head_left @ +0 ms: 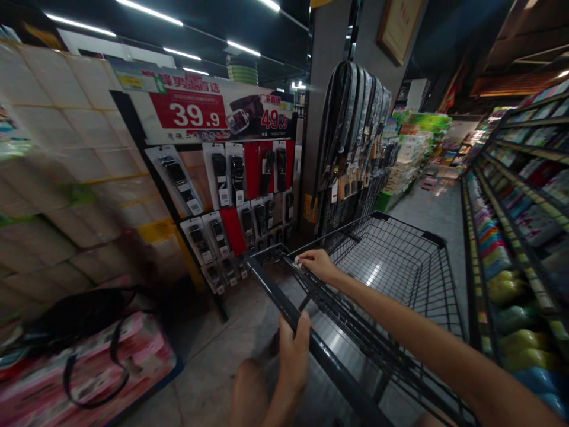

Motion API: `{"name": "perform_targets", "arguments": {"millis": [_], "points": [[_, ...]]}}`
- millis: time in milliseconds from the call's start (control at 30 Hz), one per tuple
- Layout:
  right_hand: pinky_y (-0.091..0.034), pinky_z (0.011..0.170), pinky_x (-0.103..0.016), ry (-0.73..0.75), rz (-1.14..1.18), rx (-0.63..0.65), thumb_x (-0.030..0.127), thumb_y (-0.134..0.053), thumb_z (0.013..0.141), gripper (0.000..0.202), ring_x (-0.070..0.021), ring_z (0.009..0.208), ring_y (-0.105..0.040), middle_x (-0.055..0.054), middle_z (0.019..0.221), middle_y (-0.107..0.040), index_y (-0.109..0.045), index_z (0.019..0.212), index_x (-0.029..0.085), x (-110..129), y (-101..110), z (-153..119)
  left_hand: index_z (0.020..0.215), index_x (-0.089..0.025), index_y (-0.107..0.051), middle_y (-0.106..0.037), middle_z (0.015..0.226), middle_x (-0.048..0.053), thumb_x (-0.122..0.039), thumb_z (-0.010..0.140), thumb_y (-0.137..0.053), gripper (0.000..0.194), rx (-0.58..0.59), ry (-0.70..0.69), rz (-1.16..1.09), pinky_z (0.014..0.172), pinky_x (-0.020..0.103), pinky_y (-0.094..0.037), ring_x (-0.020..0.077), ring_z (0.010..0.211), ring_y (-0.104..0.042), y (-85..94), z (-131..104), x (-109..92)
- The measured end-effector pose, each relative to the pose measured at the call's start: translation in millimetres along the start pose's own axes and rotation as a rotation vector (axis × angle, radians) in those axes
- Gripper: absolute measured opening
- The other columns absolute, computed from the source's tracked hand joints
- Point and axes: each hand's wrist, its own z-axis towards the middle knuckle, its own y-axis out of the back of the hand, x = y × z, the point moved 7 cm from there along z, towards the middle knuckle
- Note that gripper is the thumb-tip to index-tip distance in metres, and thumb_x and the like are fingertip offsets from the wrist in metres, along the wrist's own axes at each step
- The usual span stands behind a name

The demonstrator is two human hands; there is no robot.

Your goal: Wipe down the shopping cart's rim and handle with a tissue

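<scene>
A black wire shopping cart (418,267) stands in front of me, its basket holding nothing that I can see. My left hand (294,347) is wrapped round the cart's dark push handle (329,359), thumb on top. Reaching across from the right, my right hand (319,264) pinches a small white crumpled wad (297,261), perhaps tissue or cloth. That wad touches the cart's top rail near its left corner, just beyond the handle. The palm side of my right hand is hidden.
A belt display rack (231,196) with price signs stands ahead on the left. Dark packaged goods (355,118) hang on a pillar. Shelves (524,237) line the right side, and an aisle (438,201) runs ahead. Pink packages (142,350) lie at lower left.
</scene>
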Motion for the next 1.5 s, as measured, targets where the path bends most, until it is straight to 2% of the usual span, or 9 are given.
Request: {"name": "perform_targets", "arguments": {"millis": [167, 333, 500, 633, 767, 933, 1067, 1200, 1500], "points": [[-0.054, 0.068, -0.03, -0.026, -0.034, 0.055, 0.04, -0.058, 0.091, 0.028, -0.0129, 0.076, -0.064, -0.003, 0.095, -0.067, -0.063, 0.101, 0.014, -1.6, 12.2, -12.2, 0.081, -0.02, -0.053, -0.048, 0.066, -0.004, -0.067, 0.074, -0.058, 0.049, 0.006, 0.003, -0.013, 0.06, 0.025, -0.04, 0.0113, 0.06, -0.045, 0.8, 2.2, 1.6], [-0.051, 0.063, -0.027, -0.083, -0.062, 0.088, 0.039, -0.063, 0.088, 0.026, -0.0098, 0.063, -0.061, 0.002, 0.076, -0.066, -0.065, 0.084, 0.013, -15.0, 42.1, -49.8, 0.079, -0.02, -0.052, -0.048, 0.061, -0.005, -0.066, 0.071, -0.061, 0.047, 0.001, 0.01, -0.036, 0.054, 0.024, -0.039, 0.0105, 0.054, -0.045, -1.7, 10.6, 0.2], [-0.046, 0.06, -0.024, -0.119, -0.027, 0.075, 0.035, -0.073, 0.071, 0.02, -0.0096, 0.057, -0.057, 0.003, 0.061, -0.067, -0.071, 0.072, 0.015, -18.8, 67.0, -93.4, 0.073, -0.02, -0.05, -0.047, 0.058, -0.006, -0.068, 0.066, -0.062, 0.05, -0.006, 0.004, -0.036, 0.05, 0.023, -0.038, 0.0099, 0.051, -0.045, -3.3, 21.1, -5.8], [-0.048, 0.067, -0.026, -0.118, 0.019, 0.031, 0.035, -0.071, 0.063, 0.021, -0.0137, 0.068, -0.062, 0.001, 0.071, -0.073, -0.075, 0.074, 0.017, -16.4, 79.7, -119.6, 0.069, -0.02, -0.048, -0.046, 0.055, -0.006, -0.069, 0.061, -0.064, 0.051, -0.001, 0.002, -0.014, 0.048, 0.023, -0.037, 0.0096, 0.05, -0.044, -4.4, 25.6, -13.3], [-0.048, 0.066, -0.027, -0.132, 0.052, -0.024, 0.031, -0.071, 0.059, 0.019, -0.0141, 0.064, -0.062, 0.0, 0.069, -0.072, -0.075, 0.071, 0.018, -20.4, 91.4, -141.3, 0.07, -0.021, -0.048, -0.046, 0.056, -0.006, -0.067, 0.06, -0.064, 0.05, -0.002, 0.006, 0.008, 0.047, 0.023, -0.035, 0.0092, 0.049, -0.043, -4.7, 25.9, -20.8], [-0.047, 0.06, -0.025, -0.146, 0.089, -0.057, 0.026, -0.069, 0.06, 0.016, -0.0127, 0.059, -0.06, -0.001, 0.067, -0.072, -0.076, 0.07, 0.017, -25.2, 106.9, -178.6, 0.066, -0.02, -0.046, -0.044, 0.052, -0.007, -0.066, 0.059, -0.065, 0.05, 0.014, 0.01, 0.036, 0.044, 0.021, -0.03, 0.0075, 0.046, -0.039, -5.5, 27.0, -27.7], [-0.049, 0.064, -0.025, -0.118, 0.12, -0.082, 0.022, -0.066, 0.059, 0.014, -0.0164, 0.073, -0.065, -0.003, 0.076, -0.073, -0.076, 0.068, 0.018, -20.7, 116.0, -207.0, 0.063, -0.019, -0.048, -0.042, 0.051, -0.007, -0.065, 0.059, -0.065, 0.049, 0.041, 0.007, 0.056, 0.044, 0.021, -0.028, 0.0067, 0.046, -0.038, -6.7, 29.4, -30.5], [-0.05, 0.06, -0.023, -0.086, 0.138, -0.084, 0.017, -0.06, 0.059, 0.019, -0.0159, 0.075, -0.065, -0.003, 0.087, -0.072, -0.077, 0.068, 0.02, -16.3, 117.4, -219.9, 0.064, -0.019, -0.048, -0.044, 0.055, -0.006, -0.064, 0.059, -0.066, 0.049, 0.052, 0.002, 0.066, 0.046, 0.021, -0.032, 0.0068, 0.049, -0.039, -6.3, 31.0, -31.2], [-0.046, 0.056, -0.019, -0.059, 0.047, -0.092, 0.006, -0.055, 0.051, 0.026, -0.0111, 0.064, -0.06, 0.0, 0.072, -0.066, -0.075, 0.058, 0.021, -30.9, 122.9, -223.1, 0.06, -0.019, -0.05, -0.045, 0.055, -0.005, -0.062, 0.059, -0.067, 0.047, 0.095, -0.012, 0.102, 0.049, 0.022, -0.035, 0.0085, 0.052, -0.042, -1.2, 39.9, -28.0]]}}
